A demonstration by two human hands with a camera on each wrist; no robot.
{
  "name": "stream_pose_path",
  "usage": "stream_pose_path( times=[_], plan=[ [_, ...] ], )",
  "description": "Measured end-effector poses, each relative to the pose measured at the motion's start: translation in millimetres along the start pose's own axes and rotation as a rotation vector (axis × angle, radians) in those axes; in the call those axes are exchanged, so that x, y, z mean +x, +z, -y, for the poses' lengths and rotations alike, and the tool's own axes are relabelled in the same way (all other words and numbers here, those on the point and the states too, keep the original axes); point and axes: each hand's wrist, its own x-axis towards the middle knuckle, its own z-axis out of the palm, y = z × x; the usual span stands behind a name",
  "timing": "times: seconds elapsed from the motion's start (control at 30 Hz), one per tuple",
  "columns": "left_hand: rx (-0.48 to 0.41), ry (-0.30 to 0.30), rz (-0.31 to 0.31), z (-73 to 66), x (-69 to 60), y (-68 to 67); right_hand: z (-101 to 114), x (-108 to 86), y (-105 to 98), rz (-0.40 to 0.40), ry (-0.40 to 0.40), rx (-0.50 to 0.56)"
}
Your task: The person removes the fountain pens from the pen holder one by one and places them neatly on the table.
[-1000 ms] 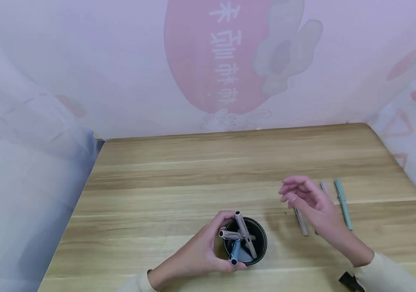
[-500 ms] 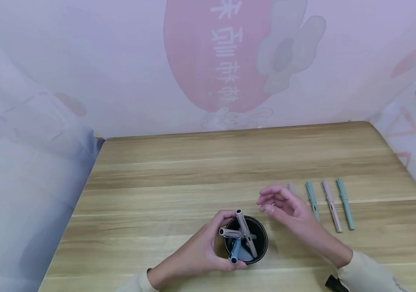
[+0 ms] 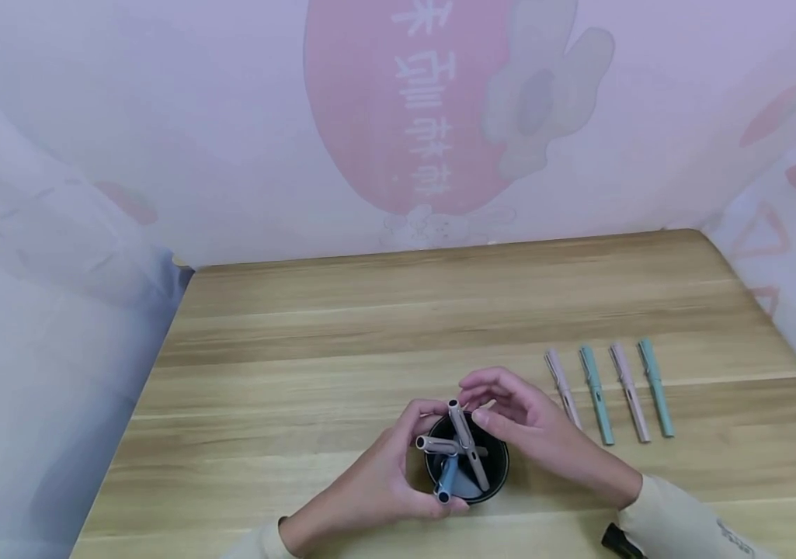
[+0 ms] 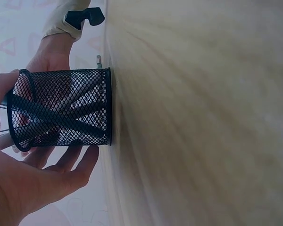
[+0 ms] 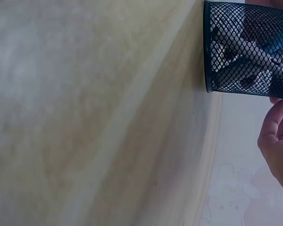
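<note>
My left hand [image 3: 380, 475] grips a black mesh pen cup [image 3: 502, 475] standing on the table, thumb on the near side and fingers around the far side. Inside lean a greyish-pink pen [image 3: 463, 425], a second greyish-pink pen [image 3: 436, 446] and a blue pen [image 3: 446, 479], their upper ends above the rim. The right hand [image 3: 526, 423] is at the cup's far right rim, fingers loosely bent, tips beside the top of the first pen; no firm hold shows. In the left wrist view, mesh partly hides crossed pens behind the cup's wall [image 4: 61, 110].
Several capped pens lie in a row on the wooden table [image 3: 342, 334] to the right: a pale purple pen [image 3: 562, 387], a green pen [image 3: 596, 396], another purple pen [image 3: 630, 394] and a teal pen [image 3: 656, 388]. A printed fabric wall [image 3: 230, 155] rises behind the table.
My right hand has moved left from over the row of pens to the cup's rim, uncovering the row. The left hand and the cup have stayed in place.
</note>
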Motion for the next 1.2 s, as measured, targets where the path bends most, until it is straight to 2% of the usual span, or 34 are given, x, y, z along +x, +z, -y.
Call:
stream_pose_path(
  times=[0.17,0.3,0.4,0.7,1.0,1.2],
  plan=[
    [0.004,-0.05,-0.011,-0.4,-0.7,-0.4,-0.3,2.1,2.5,0.0,0.019,-0.005],
    [0.006,-0.067,-0.013,-0.2,-0.7,-0.7,0.8,3.7,4.6,-0.004,0.039,-0.02],
    [0.01,-0.068,-0.009,-0.6,-0.1,-0.8,1.5,4.6,5.8,-0.018,0.043,-0.041],
    [0.044,-0.073,-0.006,-2.1,-1.8,-0.9,-2.4,7.2,11.9,-0.027,-0.044,-0.087],
    [0.021,-0.043,0.009,-0.7,0.2,0.1,-0.5,5.9,13.5,-0.053,-0.043,-0.162],
    [0.028,-0.062,0.011,-1.1,-0.9,-0.1,4.2,0.5,16.3,-0.102,-0.071,-0.203]
  ],
)
